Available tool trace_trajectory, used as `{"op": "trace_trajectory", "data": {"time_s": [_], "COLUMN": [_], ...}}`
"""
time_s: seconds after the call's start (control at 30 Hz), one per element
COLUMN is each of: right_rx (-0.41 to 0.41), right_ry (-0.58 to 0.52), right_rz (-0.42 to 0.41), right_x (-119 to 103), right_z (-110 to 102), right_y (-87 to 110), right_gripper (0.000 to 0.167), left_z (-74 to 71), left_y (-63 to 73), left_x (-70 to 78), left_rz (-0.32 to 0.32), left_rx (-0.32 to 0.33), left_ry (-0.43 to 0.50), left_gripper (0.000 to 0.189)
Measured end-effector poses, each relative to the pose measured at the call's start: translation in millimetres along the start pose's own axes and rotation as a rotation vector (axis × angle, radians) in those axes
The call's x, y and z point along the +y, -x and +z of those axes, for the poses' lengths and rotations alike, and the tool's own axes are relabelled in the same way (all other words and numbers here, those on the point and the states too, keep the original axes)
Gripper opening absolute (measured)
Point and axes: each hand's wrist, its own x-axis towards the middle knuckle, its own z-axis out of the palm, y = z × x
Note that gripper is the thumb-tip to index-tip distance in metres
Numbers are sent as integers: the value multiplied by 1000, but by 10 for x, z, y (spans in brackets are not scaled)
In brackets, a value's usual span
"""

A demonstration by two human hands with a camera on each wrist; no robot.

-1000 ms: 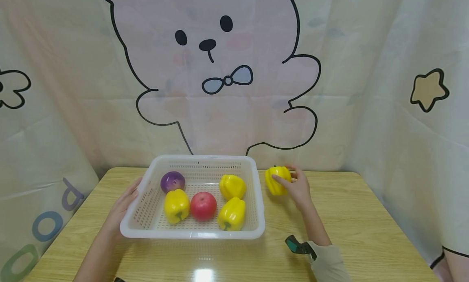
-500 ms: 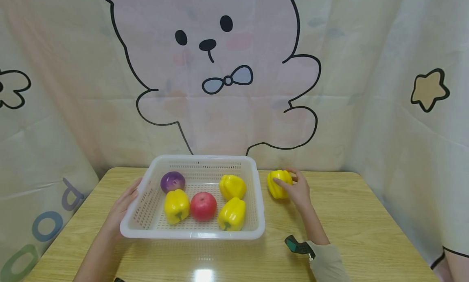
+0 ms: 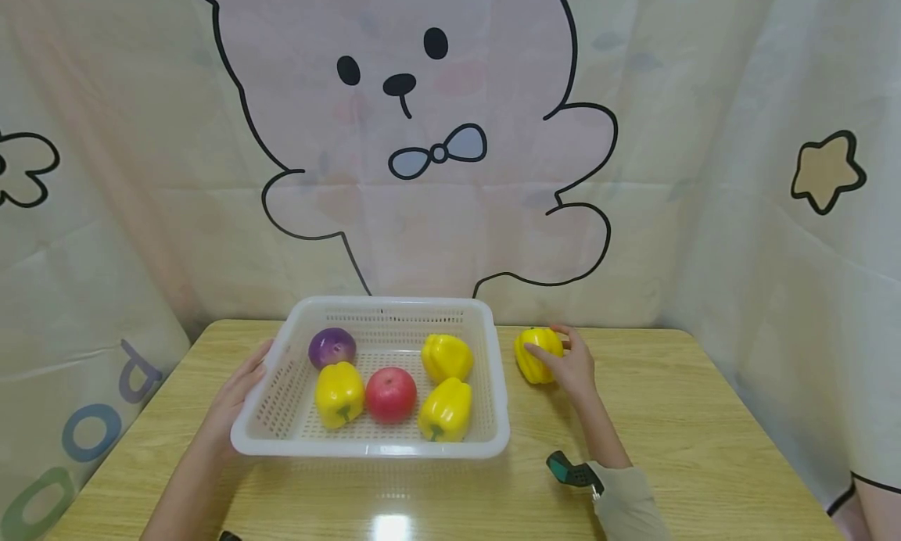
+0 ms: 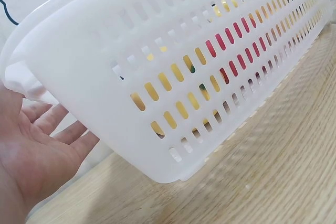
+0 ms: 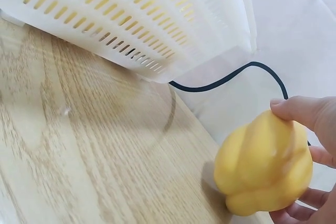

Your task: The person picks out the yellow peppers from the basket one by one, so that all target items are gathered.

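A white perforated plastic basket (image 3: 369,449) stands on the wooden table. Inside it are a purple round vegetable (image 3: 332,349), a red round fruit (image 3: 391,395) and three yellow bell peppers, one of them a pepper (image 3: 340,395) at the front left. My left hand (image 3: 235,396) is at the basket's left end; in the left wrist view its fingers (image 4: 50,119) lie loosely extended against the end wall under the rim. To the right of the basket my right hand (image 3: 573,363) grips another yellow bell pepper (image 5: 262,166) between thumb and fingers, at the table's back edge.
Behind the wooden table (image 3: 676,416) hangs a printed curtain (image 3: 436,236) with a cartoon bear, close to the back edge. A black and green wrist strap (image 3: 576,472) sits by the right sleeve.
My right hand and the yellow bell pepper in its grip have come down slightly and a little to the right. The left hand and the basket stay in place.
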Motion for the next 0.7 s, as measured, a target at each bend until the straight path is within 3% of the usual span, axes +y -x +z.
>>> {"op": "trace_trajectory", "data": {"time_s": [0.37, 0.7], "right_rx": [32, 97], "right_ry": [21, 21], "right_rz": [-40, -73], "right_x": [23, 26], "right_z": [50, 128], "right_y": [9, 38], "right_gripper": [69, 66], "left_z": [-8, -11], "left_y": [2, -4], "left_x": [28, 21], "left_rz": [-38, -27], "left_rx": [14, 24], "left_ry": [-13, 7], "left_gripper": [43, 46]}}
